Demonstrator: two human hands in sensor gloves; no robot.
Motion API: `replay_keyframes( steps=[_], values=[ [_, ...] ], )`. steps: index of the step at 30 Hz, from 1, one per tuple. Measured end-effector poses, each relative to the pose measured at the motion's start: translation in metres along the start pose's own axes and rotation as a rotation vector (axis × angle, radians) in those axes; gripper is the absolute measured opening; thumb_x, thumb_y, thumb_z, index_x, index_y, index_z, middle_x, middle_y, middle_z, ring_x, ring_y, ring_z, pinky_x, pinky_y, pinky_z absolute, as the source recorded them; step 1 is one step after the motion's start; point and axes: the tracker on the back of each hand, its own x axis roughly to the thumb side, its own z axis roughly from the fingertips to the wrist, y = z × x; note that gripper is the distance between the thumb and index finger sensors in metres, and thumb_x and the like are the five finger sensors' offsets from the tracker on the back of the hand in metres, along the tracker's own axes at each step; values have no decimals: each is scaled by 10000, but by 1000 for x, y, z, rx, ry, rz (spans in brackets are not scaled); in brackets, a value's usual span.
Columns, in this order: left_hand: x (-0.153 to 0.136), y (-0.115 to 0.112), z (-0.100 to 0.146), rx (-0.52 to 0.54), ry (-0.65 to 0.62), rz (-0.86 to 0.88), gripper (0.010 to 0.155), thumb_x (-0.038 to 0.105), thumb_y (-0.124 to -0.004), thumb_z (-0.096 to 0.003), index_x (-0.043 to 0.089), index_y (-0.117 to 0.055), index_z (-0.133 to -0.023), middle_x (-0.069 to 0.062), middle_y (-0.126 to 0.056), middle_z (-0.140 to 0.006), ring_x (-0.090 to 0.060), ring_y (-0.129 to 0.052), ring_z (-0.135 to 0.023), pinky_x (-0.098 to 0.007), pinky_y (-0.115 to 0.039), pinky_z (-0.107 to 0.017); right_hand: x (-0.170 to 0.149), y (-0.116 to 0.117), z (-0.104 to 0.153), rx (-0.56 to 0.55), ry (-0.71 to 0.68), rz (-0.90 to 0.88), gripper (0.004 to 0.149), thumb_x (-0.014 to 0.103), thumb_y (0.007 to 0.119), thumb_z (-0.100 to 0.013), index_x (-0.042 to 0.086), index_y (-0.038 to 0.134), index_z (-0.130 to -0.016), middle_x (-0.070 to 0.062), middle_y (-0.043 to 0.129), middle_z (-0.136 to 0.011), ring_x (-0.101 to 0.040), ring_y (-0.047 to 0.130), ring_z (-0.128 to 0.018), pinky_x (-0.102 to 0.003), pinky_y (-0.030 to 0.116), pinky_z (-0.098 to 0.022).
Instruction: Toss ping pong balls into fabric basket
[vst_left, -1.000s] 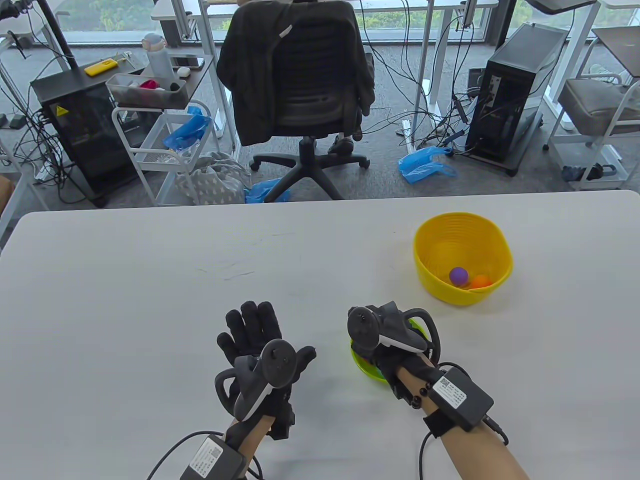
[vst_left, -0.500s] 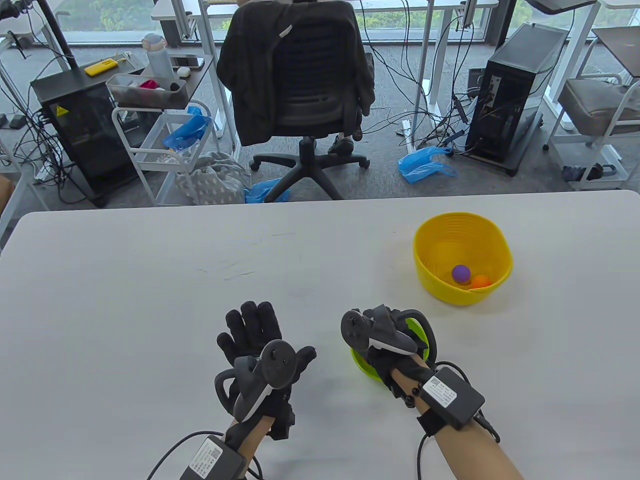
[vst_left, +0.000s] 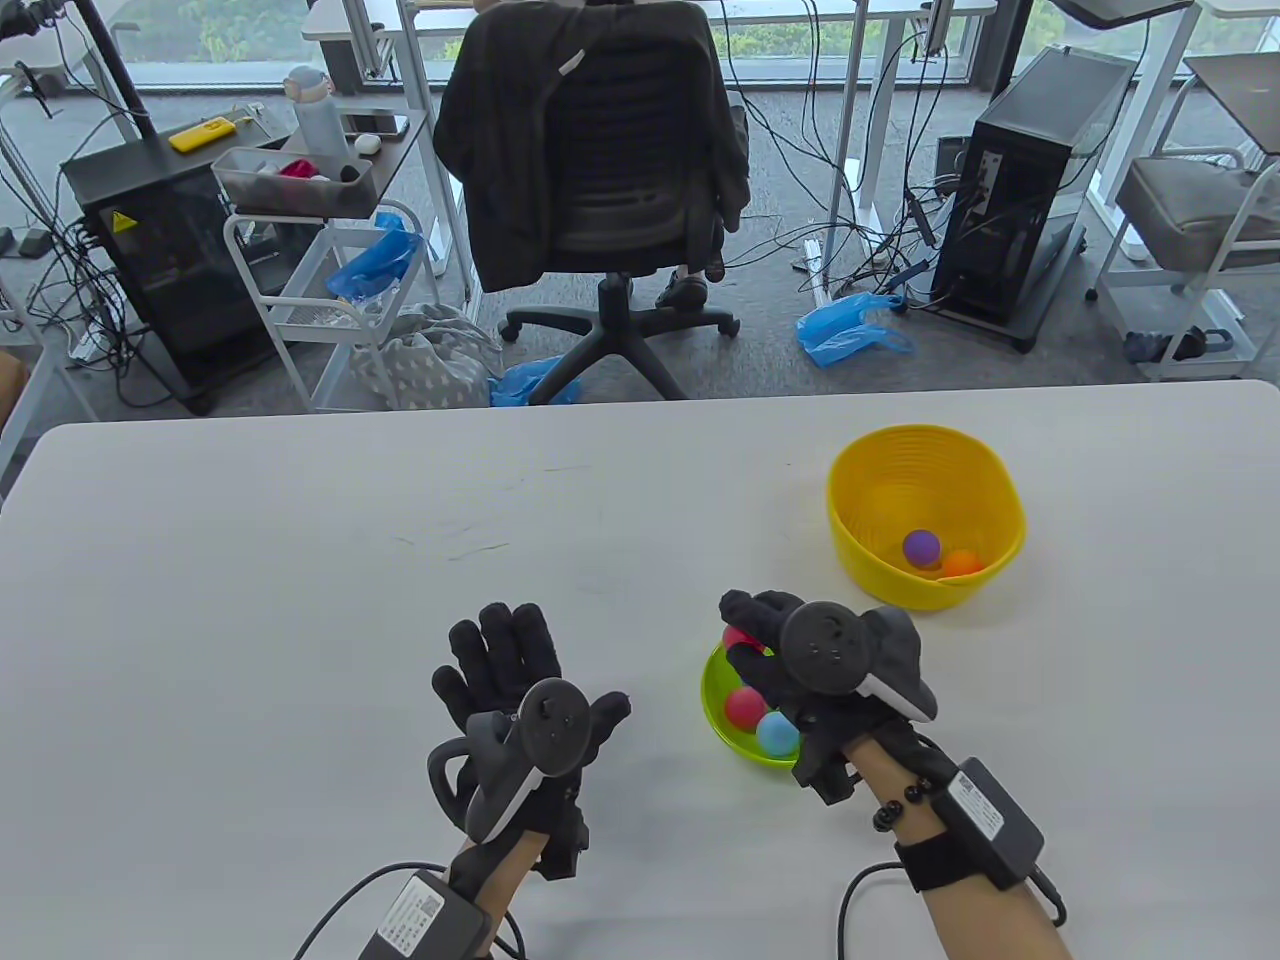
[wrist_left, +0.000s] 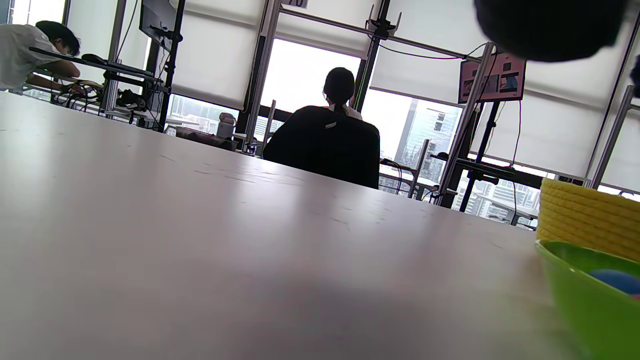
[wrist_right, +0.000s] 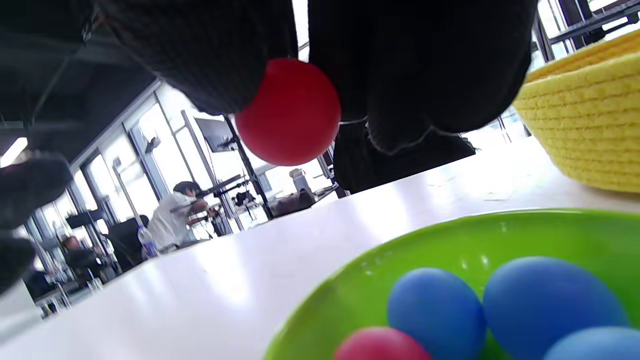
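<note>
White tabletop (vst_left: 300, 560), centre frame. Right hand (vst_left: 790, 665) pinches a red ping pong ball (wrist_right: 288, 112) above the green plastic bowl (vst_left: 715, 705); yellow woven fabric basket (vst_left: 925, 515) upper right. Left hand (vst_left: 520, 700) flat, fingers spread.

In the table view, the tracker (vst_left: 845, 655) on the right hand (vst_left: 800, 690) covers the hand's back and the near right part of the green bowl (vst_left: 722, 722). The red ball (vst_left: 738, 638) shows only as a sliver between the fingers (vst_left: 752, 612). In the right wrist view, those fingers (wrist_right: 210, 55) are cut off by the top edge, and the picture edges cut off the green bowl and the yellow basket (wrist_right: 585, 120). In the left wrist view, one blurred fingertip (wrist_left: 550, 25) of the left hand (vst_left: 520, 700) shows at the top edge; the balls beyond it are mostly hidden by the bowl wall.
</note>
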Motion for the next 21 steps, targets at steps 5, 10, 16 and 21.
replay_keyframes(
  steps=[5, 10, 16, 21],
  values=[
    [0, -1, 0, -7, 1, -1, 1105, 638, -769, -403, 109, -138, -1140, -213, -69, -1211, -536, -60, -1083, -761, -148, -734, -46, -17, 11, -101, 71, -403, 527, 310, 893, -498, 192, 761, -994, -262, 807, -959, -396, 1024, -676, -495, 932, -494],
    [-2, 0, -1, -11, 16, 0, 1105, 640, -767, -404, 108, -137, -1140, -213, -69, -1211, -536, -62, -1082, -762, -150, -733, -87, -27, 17, -170, 171, -663, 533, 302, 894, -501, 176, 751, -999, -262, 794, -965, -393, 1017, -688, -491, 931, -511],
    [-4, 1, -2, -11, 37, 4, 1105, 641, -765, -405, 107, -136, -1140, -215, -68, -1210, -537, -61, -1082, -762, -152, -733, -123, -35, 17, -228, 290, -832, 545, 313, 869, -526, 167, 706, -1025, -252, 750, -998, -376, 992, -722, -482, 917, -536],
    [-3, 1, -2, -12, 45, -7, 1106, 644, -762, -405, 107, -133, -1140, -215, -68, -1210, -539, -63, -1081, -764, -155, -731, -142, -39, 16, -293, 350, -943, 558, 331, 830, -560, 170, 641, -1060, -248, 692, -1033, -364, 950, -781, -473, 889, -584]
  ],
)
